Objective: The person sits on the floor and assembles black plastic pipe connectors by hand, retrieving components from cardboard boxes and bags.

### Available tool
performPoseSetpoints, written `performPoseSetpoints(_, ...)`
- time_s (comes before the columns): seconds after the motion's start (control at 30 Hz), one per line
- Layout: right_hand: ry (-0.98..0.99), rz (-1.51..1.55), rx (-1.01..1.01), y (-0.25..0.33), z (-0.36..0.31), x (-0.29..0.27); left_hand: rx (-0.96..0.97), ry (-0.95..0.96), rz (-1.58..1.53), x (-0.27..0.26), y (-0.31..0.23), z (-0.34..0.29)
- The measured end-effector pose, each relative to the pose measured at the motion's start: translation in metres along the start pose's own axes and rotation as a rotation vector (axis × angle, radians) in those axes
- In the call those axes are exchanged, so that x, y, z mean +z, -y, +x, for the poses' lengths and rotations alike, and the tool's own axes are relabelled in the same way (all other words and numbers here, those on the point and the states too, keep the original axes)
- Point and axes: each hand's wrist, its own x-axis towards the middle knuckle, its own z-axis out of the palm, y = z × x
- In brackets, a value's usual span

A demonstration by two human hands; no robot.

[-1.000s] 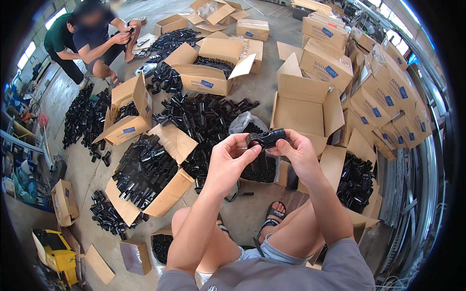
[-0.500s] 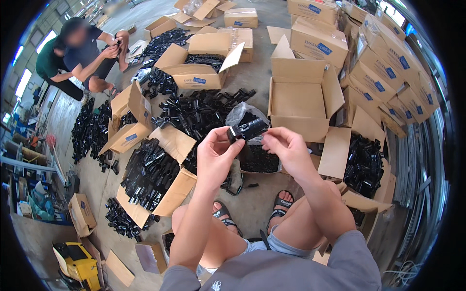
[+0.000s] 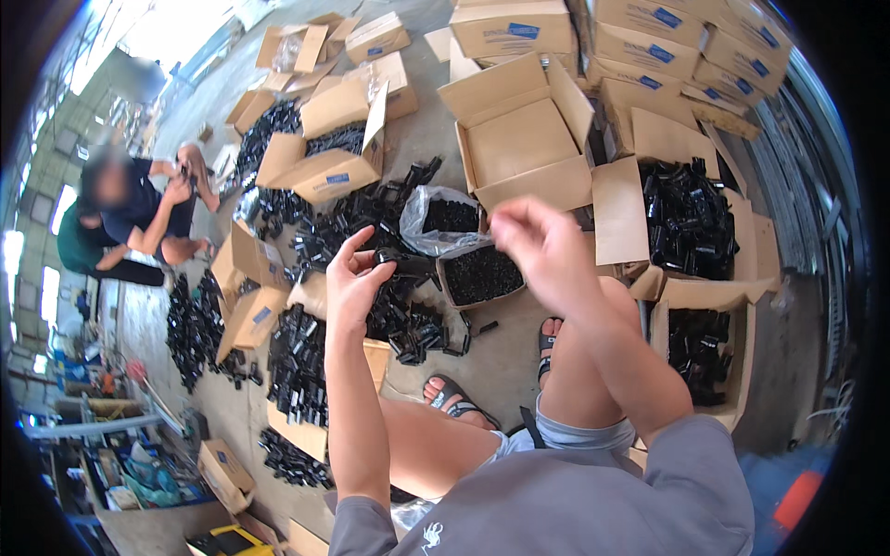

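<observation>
My left hand pinches a glossy black tube-like plastic part between thumb and fingers, in front of my knees. To its right, my right hand is raised apart from that part. Motion smears its fingers, and I cannot tell whether they hold anything. Between the hands, lower down, stands a small open carton filled with tiny black pieces. Just beyond it, a clear plastic bag holds more of them. Behind my left hand, loose black parts lie heaped on the floor.
A large open cardboard box stands ahead. Boxes of black parts sit at my right, below stacked cartons. More heaps lie left. Two people crouch at the far left. Metal profiles line the right edge.
My hands have separated: the left moved left with the black part, while the right let go of it and lifted away. The view has turned to the right.
</observation>
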Motion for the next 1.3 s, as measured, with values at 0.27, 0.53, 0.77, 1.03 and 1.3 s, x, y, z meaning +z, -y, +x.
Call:
performPoseSetpoints(0.27,0.236,-0.488,-0.301,-0.025,-0.125,-0.008,0.096,0.099,0.549,0.072,-0.016,0.057)
performPoseSetpoints(0.53,0.277,-0.376,-0.367,-0.046,-0.206,-0.031,0.645,0.444,1.074,0.228,-0.102,-0.023)
performPoseSetpoints(0.77,0.349,-0.193,-0.411,-0.047,-0.218,-0.025,0.988,0.829,0.416,0.338,-0.156,-0.121)
performPoseSetpoints(1.03,-0.367,-0.484,-0.443,-0.031,-0.229,-0.105,0.804,0.353,0.166,0.245,-0.172,-0.089)
performPoseSetpoints(1.3,-0.226,-0.393,-0.143,-0.069,-0.22,-0.117,0.319,0.248,0.468,0.059,-0.035,-0.033)
